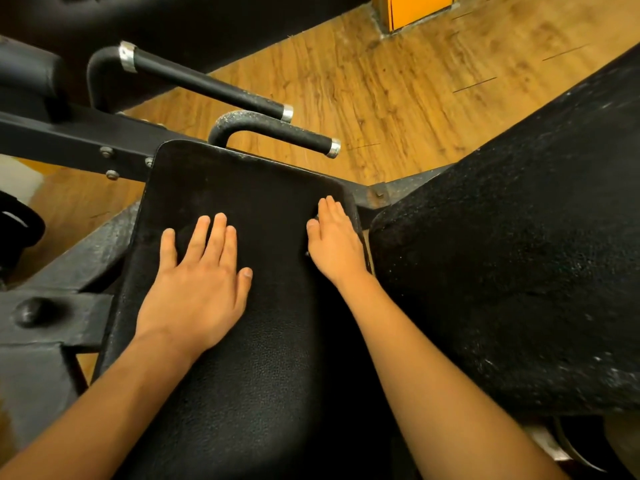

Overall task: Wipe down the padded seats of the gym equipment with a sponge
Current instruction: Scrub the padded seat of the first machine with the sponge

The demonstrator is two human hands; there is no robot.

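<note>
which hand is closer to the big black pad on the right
Right. The right hand lies flat along the right edge of the seat, just beside the big pad. The left hand lies flat on the seat's left half, farther away.

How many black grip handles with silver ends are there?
2. The longer handle sits farther back at left; the shorter handle curves out just beyond the seat pad. Others may lie outside the view.

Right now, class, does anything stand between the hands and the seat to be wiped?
Nothing visible does. The left hand lies flat on the seat, and the right hand rests at its right edge. A darker patch under the left fingers may be a sponge; I cannot tell.
</note>
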